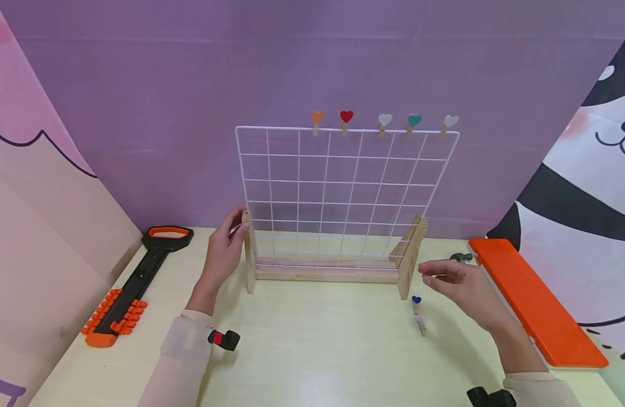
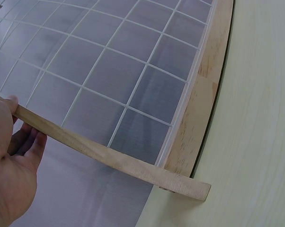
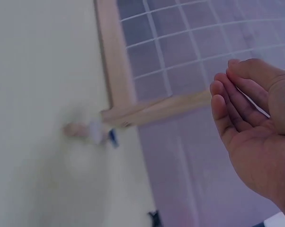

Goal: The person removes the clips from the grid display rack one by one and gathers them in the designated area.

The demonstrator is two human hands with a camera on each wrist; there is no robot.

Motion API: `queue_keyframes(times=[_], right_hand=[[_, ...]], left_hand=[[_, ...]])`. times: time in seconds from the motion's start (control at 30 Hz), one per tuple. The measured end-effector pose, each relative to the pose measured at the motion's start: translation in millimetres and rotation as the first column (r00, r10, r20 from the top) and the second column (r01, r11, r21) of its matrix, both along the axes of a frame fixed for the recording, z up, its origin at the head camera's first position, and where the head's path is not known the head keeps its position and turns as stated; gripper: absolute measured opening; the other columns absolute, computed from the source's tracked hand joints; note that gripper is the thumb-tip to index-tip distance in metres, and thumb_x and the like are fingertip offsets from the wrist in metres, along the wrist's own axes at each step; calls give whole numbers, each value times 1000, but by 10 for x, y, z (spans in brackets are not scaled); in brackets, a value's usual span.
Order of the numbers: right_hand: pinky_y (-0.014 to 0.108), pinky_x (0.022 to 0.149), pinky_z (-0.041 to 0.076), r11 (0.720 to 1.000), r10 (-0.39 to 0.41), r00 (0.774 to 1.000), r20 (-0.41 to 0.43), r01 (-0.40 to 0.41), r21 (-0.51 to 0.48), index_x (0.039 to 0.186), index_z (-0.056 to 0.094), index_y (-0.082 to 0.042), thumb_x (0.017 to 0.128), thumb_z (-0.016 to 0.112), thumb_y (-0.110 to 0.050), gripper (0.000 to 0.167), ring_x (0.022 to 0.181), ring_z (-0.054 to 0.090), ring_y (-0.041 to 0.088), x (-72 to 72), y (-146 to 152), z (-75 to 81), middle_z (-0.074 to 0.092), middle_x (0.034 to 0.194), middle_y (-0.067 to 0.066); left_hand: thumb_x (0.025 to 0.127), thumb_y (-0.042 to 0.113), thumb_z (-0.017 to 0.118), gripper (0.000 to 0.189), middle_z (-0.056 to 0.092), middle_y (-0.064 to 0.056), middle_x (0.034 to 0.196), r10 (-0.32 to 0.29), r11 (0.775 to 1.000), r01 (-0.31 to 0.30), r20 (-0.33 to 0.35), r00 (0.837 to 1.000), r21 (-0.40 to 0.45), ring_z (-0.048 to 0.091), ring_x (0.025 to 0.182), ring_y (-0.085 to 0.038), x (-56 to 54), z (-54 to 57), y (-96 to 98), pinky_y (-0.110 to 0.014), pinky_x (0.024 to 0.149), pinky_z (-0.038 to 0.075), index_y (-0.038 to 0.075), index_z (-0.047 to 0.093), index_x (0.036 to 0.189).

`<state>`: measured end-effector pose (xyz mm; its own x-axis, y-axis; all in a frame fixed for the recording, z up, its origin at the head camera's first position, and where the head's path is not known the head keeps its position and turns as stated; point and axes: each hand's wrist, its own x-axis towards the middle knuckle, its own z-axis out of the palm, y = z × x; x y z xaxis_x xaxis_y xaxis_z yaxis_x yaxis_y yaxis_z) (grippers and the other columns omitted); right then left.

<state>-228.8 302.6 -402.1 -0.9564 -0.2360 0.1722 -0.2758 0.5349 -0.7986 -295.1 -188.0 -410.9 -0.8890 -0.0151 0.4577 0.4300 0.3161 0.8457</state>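
Observation:
A white wire grid [image 1: 343, 181] leans in a wooden stand [image 1: 327, 274] on the table. My left hand [image 1: 224, 249] pinches the stand's left wooden upright [image 2: 109, 156] near its top. Several heart-topped wooden clips, among them an orange one [image 1: 317, 118] and a teal one [image 1: 414, 121], sit along the grid's top wire. Beyond the right upright [image 1: 413, 254], my right hand [image 1: 457, 285] hovers with loosely bent fingers and nothing between them. Below it on the table lie a blue heart clip [image 1: 416, 302] and a white heart clip [image 1: 421, 325]; both are blurred in the right wrist view.
On the left lies a black and orange tool [image 1: 134, 288] with rows of orange tabs. A long orange-topped case [image 1: 536, 302] lies at the right, with a small black object [image 1: 461, 257] by its far end. A purple backdrop [image 1: 190, 102] stands behind the grid.

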Motion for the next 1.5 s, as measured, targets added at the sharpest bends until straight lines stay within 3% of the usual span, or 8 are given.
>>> queue_keyframes(times=[0.2,0.53,0.83,1.07,1.3,1.37,1.5], right_hand=[[12,89,58,997,29,996,-82,-34,-66,128,68,-1,100,69,-19,33,105,71,2,-83,-249,451,74,113,-18],[12,91,58,991,53,978,-203,-76,-111,126,70,-4,101,68,-16,28,106,71,3,-188,-584,1166,76,115,-13],[12,93,57,937,128,962,-239,-196,-290,121,72,2,96,72,-6,26,104,73,6,-324,-850,1704,79,112,-6],[14,95,58,883,141,951,-276,-247,-399,118,73,4,93,74,-2,25,103,74,12,-379,-999,2028,79,109,2],[17,96,59,855,140,943,-302,-269,-444,115,72,9,91,77,-2,27,99,74,15,-443,-1134,2253,79,107,8],[17,96,58,855,130,945,-299,-260,-449,115,72,9,91,78,-4,28,98,74,16,-463,-1167,2304,78,106,10],[15,94,57,868,109,953,-282,-230,-439,115,73,6,90,79,-7,28,96,73,19,-504,-1240,2382,78,104,8]], left_hand=[[107,13,55,46,56,-16,148,-2,1000,3,-20,1000,7,54,138,-28,-7,19,4,-35,117,46,9,47,152],[107,11,55,45,57,-19,148,-11,1000,11,-25,1000,26,54,138,-31,-32,-7,25,-38,117,46,6,48,151],[107,15,55,47,55,-18,150,-3,1000,3,-3,1000,16,53,139,-29,-9,-7,17,-37,118,45,11,47,153],[108,15,54,47,54,-16,152,0,1000,-1,11,1000,7,52,140,-28,-10,-1,14,-38,118,44,12,46,154],[107,13,56,46,56,-17,149,-5,1000,5,-10,1000,17,54,138,-28,-19,6,13,-36,117,46,10,48,152],[107,11,54,46,55,-20,150,-8,1000,8,11,1000,16,53,139,-30,42,83,37,-37,118,44,6,46,152],[108,10,53,48,52,-20,153,-6,1000,5,46,999,21,50,142,-32,53,86,35,-38,120,42,6,43,155]])
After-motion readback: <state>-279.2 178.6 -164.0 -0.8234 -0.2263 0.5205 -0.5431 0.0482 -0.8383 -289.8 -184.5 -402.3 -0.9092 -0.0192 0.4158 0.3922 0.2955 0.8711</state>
